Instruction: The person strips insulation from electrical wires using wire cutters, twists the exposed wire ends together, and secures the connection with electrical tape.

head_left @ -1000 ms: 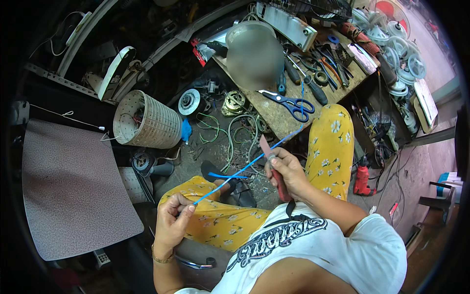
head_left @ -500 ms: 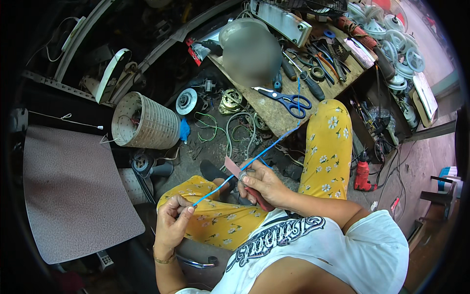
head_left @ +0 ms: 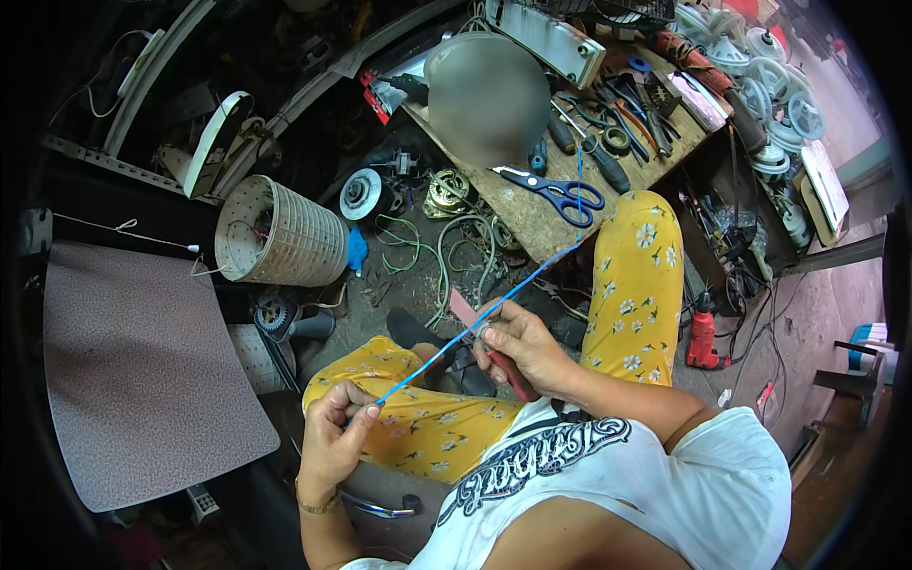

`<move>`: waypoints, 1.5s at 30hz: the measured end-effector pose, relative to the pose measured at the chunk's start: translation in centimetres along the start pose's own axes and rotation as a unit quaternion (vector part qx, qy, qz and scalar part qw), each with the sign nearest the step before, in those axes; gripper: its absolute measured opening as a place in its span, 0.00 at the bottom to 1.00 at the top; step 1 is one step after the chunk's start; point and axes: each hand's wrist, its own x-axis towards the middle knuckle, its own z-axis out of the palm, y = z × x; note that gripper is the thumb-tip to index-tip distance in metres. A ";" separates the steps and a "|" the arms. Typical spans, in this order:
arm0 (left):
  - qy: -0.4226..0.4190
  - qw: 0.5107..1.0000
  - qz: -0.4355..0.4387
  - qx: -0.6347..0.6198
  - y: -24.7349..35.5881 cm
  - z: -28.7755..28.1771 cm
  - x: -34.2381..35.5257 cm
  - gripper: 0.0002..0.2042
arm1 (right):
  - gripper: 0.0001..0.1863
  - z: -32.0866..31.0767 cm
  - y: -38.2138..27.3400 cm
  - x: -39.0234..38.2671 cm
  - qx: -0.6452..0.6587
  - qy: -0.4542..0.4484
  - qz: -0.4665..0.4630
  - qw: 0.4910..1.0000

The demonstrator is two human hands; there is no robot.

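Observation:
A thin blue wire (head_left: 432, 359) runs taut on a slant across my lap and up over the workbench edge. Its near end is pinched between the thumb and fingers of my left hand (head_left: 337, 427). My right hand (head_left: 522, 351) is closed round the red handle of a knife, whose broad pinkish blade (head_left: 464, 309) points up and to the left. The wire passes beside the blade and close to my right fingertips; whether the edge touches it, I cannot tell. Dark-blue-handled scissors (head_left: 560, 193) lie on the bench near the wire.
The wooden workbench (head_left: 532, 233) carries pliers, screwdrivers and a tape roll (head_left: 617, 142). A white ribbed basket (head_left: 294, 233) lies on its side at left, beside a grey speckled panel (head_left: 157, 380). Loose wires and motor parts litter the floor. A red drill (head_left: 703, 332) stands at right.
My right hand and the knife have shifted slightly to the right, away from my left hand. The left hand keeps its pinch on the wire, nearly in place.

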 end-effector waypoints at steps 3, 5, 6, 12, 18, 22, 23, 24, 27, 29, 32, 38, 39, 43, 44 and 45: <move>-0.003 1.000 -0.005 0.002 -0.1 0.0 0.0 0.06 | 0.14 -0.4 -0.3 0.0 -0.005 0.010 0.007 1.000; -0.006 1.000 -0.004 0.001 -0.1 -0.1 0.1 0.06 | 0.15 -0.5 -0.5 0.0 -0.011 0.014 -0.006 1.000; -0.006 1.000 -0.008 0.004 -0.1 -0.1 0.1 0.06 | 0.15 -0.5 -0.6 0.0 -0.015 0.017 -0.007 1.000; 0.002 1.000 -0.010 -0.004 -0.3 -0.3 0.1 0.05 | 0.13 -1.9 -1.4 -0.3 -0.017 0.060 -0.003 0.998; 0.044 0.990 0.081 0.102 -0.8 -0.7 2.3 0.04 | 0.17 -3.6 -7.0 -1.9 -0.217 -0.039 0.179 0.959; 0.052 0.984 0.046 0.161 -1.1 -1.7 3.8 0.04 | 0.13 -8.2 -18.2 -0.2 -0.434 0.088 -0.122 0.888; 0.055 0.975 0.056 0.208 -1.1 -1.9 4.1 0.04 | 0.12 -10.0 -21.1 1.1 -0.492 0.110 -0.145 0.851; 0.061 0.962 0.061 0.258 -1.1 -2.0 4.5 0.05 | 0.10 -12.0 -23.6 2.1 -0.591 0.102 -0.199 0.775; 0.062 0.919 0.138 0.365 -1.3 -1.7 5.8 0.05 | 0.12 -17.5 -26.5 6.6 -0.804 0.194 -0.125 0.547; 0.060 0.897 0.166 0.406 -1.6 -1.5 6.7 0.04 | 0.11 -19.9 -25.8 8.9 -0.842 0.196 -0.079 0.496; 0.056 0.898 0.149 0.410 -1.8 -1.4 7.8 0.04 | 0.10 -20.2 -23.3 9.8 -0.869 0.249 -0.237 0.357; 0.058 0.896 0.097 0.430 -2.6 -1.7 9.5 0.04 | 0.10 -15.8 -17.5 7.3 -0.887 -0.073 -0.033 0.456; 0.052 0.889 0.091 0.446 -2.8 -1.7 9.9 0.05 | 0.10 -15.4 -16.6 7.3 -0.897 -0.076 -0.031 0.435; 0.052 0.869 0.126 0.477 -3.3 -1.6 11.3 0.05 | 0.11 -15.5 -14.8 7.4 -0.903 -0.140 -0.093 0.395; 0.011 0.870 0.070 0.487 -3.3 -1.5 11.5 0.07 | 0.11 -15.6 -14.7 7.4 -0.903 -0.144 -0.096 0.394; -0.014 0.863 0.001 0.505 -3.0 -1.3 11.8 0.10 | 0.13 -15.6 -14.8 7.3 -0.886 -0.132 -0.146 0.420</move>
